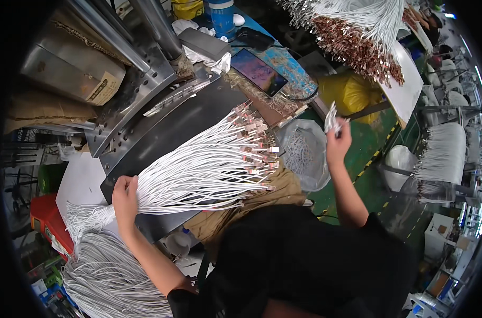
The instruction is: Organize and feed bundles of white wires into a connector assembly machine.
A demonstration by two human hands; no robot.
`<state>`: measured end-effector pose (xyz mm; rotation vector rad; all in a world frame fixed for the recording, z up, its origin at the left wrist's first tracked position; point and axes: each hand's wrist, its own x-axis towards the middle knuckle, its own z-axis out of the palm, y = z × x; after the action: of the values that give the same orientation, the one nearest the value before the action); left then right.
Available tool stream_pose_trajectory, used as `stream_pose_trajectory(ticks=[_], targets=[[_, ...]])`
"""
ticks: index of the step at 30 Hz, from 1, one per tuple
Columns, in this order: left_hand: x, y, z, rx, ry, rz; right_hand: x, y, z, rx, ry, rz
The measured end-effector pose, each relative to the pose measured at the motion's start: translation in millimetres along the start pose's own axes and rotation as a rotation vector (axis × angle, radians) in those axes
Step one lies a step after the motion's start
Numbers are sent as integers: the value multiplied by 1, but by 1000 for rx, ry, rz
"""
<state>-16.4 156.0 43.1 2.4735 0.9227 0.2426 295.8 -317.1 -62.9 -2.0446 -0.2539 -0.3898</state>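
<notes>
The left hand point(125, 197) is clenched around the neck of a fanned bundle of white cords point(198, 172) that lies on the dark metal plate point(161, 132); the bundle's long axis runs from that grip up and to the right, its copper-coloured metal ends point(257, 146) splayed at the far end, away from the fingers; the right hand point(338, 143) is raised well apart, over the clear plastic bag point(304, 153), pinching what seems to be a few short white pieces point(332, 120), though they are too small to tell surely; so the left hand is much the nearer to the bundle; a tan label point(104, 89) sits on the brown box upper left, a yellow bag point(357, 93) lies beyond the right hand, and a red crate point(50, 220) is at the lower left.
</notes>
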Motion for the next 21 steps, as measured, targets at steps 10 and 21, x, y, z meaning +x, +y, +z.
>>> stream_pose_trajectory(ticks=[10, 21], targets=[[-7, 20, -16, -341, 77, -22, -14, -52, 28, 119, -350, 60], [8, 63, -31, -326, -201, 32, 66, -290, 138, -300, -1019, -1066]])
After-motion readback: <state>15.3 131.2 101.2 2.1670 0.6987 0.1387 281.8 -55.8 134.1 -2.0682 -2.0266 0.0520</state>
